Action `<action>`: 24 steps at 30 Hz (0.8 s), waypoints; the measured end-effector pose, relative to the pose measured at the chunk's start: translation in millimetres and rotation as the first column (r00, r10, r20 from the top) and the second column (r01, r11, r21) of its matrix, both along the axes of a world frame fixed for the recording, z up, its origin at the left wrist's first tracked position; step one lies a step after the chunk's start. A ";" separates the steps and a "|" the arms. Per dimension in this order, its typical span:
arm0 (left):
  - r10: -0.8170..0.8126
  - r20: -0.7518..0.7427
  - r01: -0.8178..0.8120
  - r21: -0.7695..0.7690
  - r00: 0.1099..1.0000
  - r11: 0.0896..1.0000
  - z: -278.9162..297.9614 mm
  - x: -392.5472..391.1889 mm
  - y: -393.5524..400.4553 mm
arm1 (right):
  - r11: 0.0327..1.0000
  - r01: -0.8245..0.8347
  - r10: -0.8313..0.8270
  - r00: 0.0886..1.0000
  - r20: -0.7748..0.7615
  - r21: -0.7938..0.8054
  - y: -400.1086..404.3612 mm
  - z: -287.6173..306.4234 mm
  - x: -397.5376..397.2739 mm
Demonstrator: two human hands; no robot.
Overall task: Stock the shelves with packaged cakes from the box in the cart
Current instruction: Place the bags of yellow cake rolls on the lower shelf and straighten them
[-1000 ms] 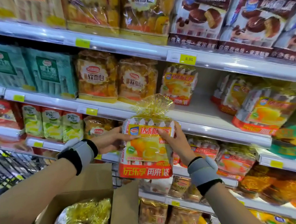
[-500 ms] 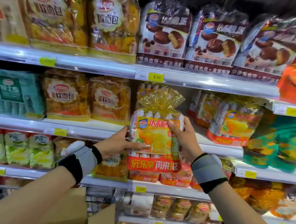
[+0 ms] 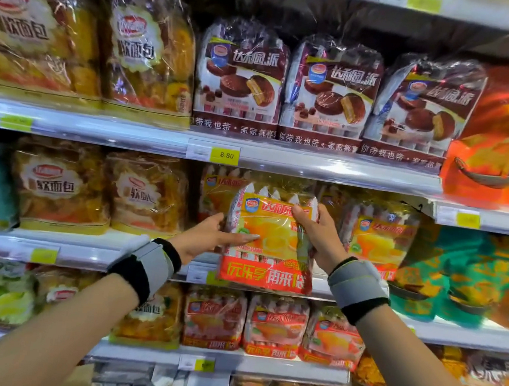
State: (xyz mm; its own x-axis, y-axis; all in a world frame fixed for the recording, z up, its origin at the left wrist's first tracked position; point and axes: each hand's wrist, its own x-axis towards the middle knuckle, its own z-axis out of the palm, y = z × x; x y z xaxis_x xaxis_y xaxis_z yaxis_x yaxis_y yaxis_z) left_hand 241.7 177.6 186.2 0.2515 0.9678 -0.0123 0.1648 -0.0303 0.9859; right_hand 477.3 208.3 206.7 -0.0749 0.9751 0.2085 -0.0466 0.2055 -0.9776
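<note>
I hold a yellow and red cake pack (image 3: 268,244) upright in front of the middle shelf (image 3: 89,254). My left hand (image 3: 207,238) grips its left edge, thumb across the front. My right hand (image 3: 321,234) grips its right side near the top. The pack's upper part sits under the shelf above, and its red bottom band hangs over the shelf's front rail. More packs of the same kind stand behind it (image 3: 215,195) and to its right (image 3: 380,234). The box and the cart are out of view.
Soft bread bags (image 3: 146,194) stand to the left on the same shelf, green packs (image 3: 471,272) to the right. Chocolate pie packs (image 3: 330,90) fill the shelf above, with a price tag (image 3: 224,155) on its rail. Similar cake packs (image 3: 275,324) line the shelf below.
Both hands have lifted the pack up and forward, from above the box to the middle shelf's opening. My view has tilted upward, so the box and cart dropped out of sight.
</note>
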 end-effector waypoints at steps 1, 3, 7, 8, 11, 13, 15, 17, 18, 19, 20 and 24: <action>-0.007 -0.007 0.007 0.001 1.000 1.000 2.2 3.1 3.0 | 1.000 0.001 -0.001 1.000 -0.002 -0.015 4.6 1.2 2.7; -0.001 -0.009 0.001 0.007 1.000 1.000 4.8 4.3 11.7 | 0.999 -0.003 0.003 1.000 -0.014 -0.036 10.9 4.8 4.0; 0.018 -0.020 -0.018 -0.001 1.000 1.000 13.1 12.6 31.5 | 0.998 0.042 -0.046 0.994 -0.096 -0.044 29.3 9.6 9.8; 0.014 -0.013 -0.014 0.000 1.000 1.000 13.8 14.4 37.5 | 0.998 0.055 -0.059 0.993 -0.103 -0.040 33.6 10.9 11.0; 0.023 0.007 -0.023 -0.002 1.000 1.000 14.7 17.5 50.5 | 0.995 0.093 -0.096 0.991 -0.094 -0.032 44.1 12.2 13.9; 0.029 0.006 -0.029 0.008 1.000 1.000 11.4 20.6 56.9 | 0.994 0.106 -0.109 0.989 -0.101 -0.032 49.4 11.0 14.7; 0.030 0.010 -0.030 0.003 0.999 1.000 8.8 24.3 59.2 | 0.992 0.121 -0.124 0.987 -0.106 -0.041 54.6 8.9 15.8; 0.045 0.009 -0.045 0.018 0.999 0.999 4.6 28.4 62.9 | 0.988 0.142 -0.147 0.984 -0.099 -0.059 64.7 4.6 15.8; 0.060 0.014 -0.060 0.020 0.998 0.998 0.7 29.6 66.4 | 0.986 0.150 -0.156 0.982 -0.103 -0.070 67.3 2.5 15.0; 0.082 0.016 -0.083 0.017 0.996 0.996 -1.0 31.3 67.4 | 0.985 0.159 -0.165 0.980 -0.111 -0.062 72.5 0.0 14.2; 0.098 0.023 -0.098 0.020 0.995 0.995 -3.7 32.9 70.8 | 0.986 0.160 -0.165 0.979 -0.119 -0.047 75.8 -2.2 12.9; 0.135 0.061 -0.137 0.027 0.989 0.990 -11.0 35.5 85.9 | 0.989 0.145 -0.141 0.978 -0.154 0.012 82.8 -8.6 10.4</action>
State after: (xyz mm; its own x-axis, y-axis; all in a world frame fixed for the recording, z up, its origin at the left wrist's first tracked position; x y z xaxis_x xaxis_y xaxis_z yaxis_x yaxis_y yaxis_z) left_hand 277.2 263.4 175.2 0.1167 0.9927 0.0291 0.1114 -0.0422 0.9929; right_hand 487.7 291.1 198.1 0.0992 0.9684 0.2289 -0.1633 0.2428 -0.9562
